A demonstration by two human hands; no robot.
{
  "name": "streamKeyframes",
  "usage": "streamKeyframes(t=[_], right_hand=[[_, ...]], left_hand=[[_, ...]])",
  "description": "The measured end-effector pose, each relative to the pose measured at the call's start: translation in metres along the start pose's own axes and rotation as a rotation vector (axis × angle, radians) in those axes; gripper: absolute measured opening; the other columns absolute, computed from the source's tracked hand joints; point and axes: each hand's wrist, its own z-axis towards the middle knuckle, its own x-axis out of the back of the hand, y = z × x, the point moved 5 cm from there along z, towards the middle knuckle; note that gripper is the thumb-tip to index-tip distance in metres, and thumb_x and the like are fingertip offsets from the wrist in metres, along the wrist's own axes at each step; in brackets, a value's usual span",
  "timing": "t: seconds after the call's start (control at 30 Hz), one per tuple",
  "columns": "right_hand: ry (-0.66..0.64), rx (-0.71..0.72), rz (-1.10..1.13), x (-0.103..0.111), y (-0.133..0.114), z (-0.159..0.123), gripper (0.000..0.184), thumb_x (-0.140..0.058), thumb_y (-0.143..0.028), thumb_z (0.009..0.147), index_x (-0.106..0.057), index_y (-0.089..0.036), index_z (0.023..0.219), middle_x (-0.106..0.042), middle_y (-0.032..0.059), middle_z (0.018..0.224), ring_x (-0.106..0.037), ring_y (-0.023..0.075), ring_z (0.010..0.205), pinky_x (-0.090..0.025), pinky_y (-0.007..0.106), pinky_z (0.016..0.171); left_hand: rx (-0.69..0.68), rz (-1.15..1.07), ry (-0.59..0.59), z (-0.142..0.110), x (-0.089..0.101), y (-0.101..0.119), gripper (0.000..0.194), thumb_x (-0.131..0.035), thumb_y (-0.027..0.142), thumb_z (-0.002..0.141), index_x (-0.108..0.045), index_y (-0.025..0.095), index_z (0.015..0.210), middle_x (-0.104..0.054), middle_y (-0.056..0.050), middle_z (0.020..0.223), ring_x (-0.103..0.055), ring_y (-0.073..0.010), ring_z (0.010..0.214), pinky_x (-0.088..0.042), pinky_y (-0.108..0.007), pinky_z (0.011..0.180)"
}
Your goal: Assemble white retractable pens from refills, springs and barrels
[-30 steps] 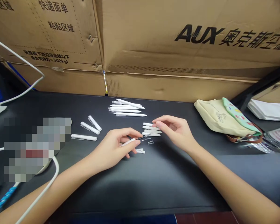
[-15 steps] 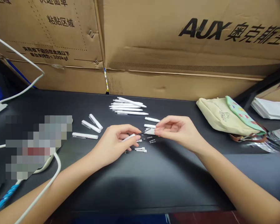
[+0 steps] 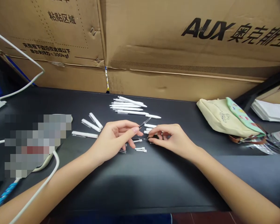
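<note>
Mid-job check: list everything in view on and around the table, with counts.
White pens, piled: about seven, white, table's back centre.
Pen bodies: three, white, left of the hands.
Pen bodies: at least two, white, at the right hand's fingertips.
Small pen parts: two, white, in front of the hands.
Table top: one, black, under everything.
Cardboard cartons: at least two, brown, behind the table.
Fabric pouch: one, cream and green, table's right.
Paper stack: one, white, far right.
Cable: one, white, left.
Blurred patch: left, contents hidden.
Left hand: one, centre, holding a thin dark pen refill.
Right hand: one, right of centre.
</note>
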Motion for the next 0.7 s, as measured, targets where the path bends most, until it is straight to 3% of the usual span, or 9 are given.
streamKeyframes(t=[0.1,0.17,0.27,0.4,0.57,0.7], right_hand=[[0.056,-0.096,0.213,0.004,-0.002,-0.001,0.021,-0.072,-0.033,0.071,-0.068,-0.018,0.086,-0.067,0.0044,0.072,-0.050,0.0096,0.051,-0.038,0.022,0.042],[0.028,-0.151,0.399,0.002,-0.004,-0.002,0.029,-0.074,-0.034,0.068,-0.068,-0.017,0.092,-0.067,0.0053,0.073,-0.054,0.0105,0.052,-0.039,0.020,0.037],[-0.053,-0.186,0.577,-0.005,-0.009,-0.003,0.024,-0.076,-0.033,0.068,-0.069,-0.016,0.083,-0.066,0.0045,0.067,-0.058,0.0123,0.052,-0.045,0.020,0.036],[0.011,-0.204,0.631,-0.001,-0.007,-0.002,0.016,-0.077,-0.030,0.066,-0.069,-0.016,0.069,-0.065,0.0035,0.060,-0.063,0.0149,0.054,-0.053,0.023,0.042],[-0.011,-0.182,0.604,0.003,-0.007,-0.002,0.014,-0.079,-0.026,0.065,-0.071,-0.017,0.073,-0.071,0.0067,0.074,-0.067,0.0168,0.062,-0.057,0.028,0.053],[0.006,-0.198,0.557,0.004,-0.006,-0.002,0.014,-0.078,-0.028,0.066,-0.071,-0.017,0.072,-0.070,0.0058,0.069,-0.066,0.0162,0.058,-0.057,0.028,0.054]], left_hand=[[0.001,0.116,-0.059,-0.002,-0.005,0.000,0.025,-0.063,0.037,0.079,-0.066,0.014,0.086,-0.068,-0.005,0.076,-0.058,-0.0118,0.053,-0.042,-0.020,0.047],[-0.015,0.199,-0.125,-0.005,-0.010,-0.001,0.023,-0.063,0.036,0.079,-0.067,0.014,0.084,-0.065,-0.004,0.068,-0.058,-0.0127,0.054,-0.044,-0.022,0.052],[-0.036,0.325,-0.198,-0.007,-0.015,-0.003,0.024,-0.060,0.036,0.080,-0.070,0.015,0.085,-0.062,-0.002,0.062,-0.055,-0.0123,0.052,-0.043,-0.022,0.052],[-0.077,0.411,-0.189,-0.007,-0.014,-0.001,0.026,-0.056,0.037,0.083,-0.072,0.017,0.089,-0.065,-0.002,0.067,-0.051,-0.0115,0.052,-0.039,-0.022,0.051],[-0.093,0.414,-0.164,-0.005,-0.009,0.001,0.027,-0.055,0.037,0.083,-0.073,0.018,0.089,-0.066,-0.003,0.072,-0.052,-0.0124,0.057,-0.038,-0.021,0.051],[-0.066,0.400,-0.157,-0.005,-0.008,0.000,0.028,-0.055,0.039,0.083,-0.072,0.018,0.094,-0.068,-0.003,0.079,-0.054,-0.0129,0.061,-0.040,-0.021,0.054]])
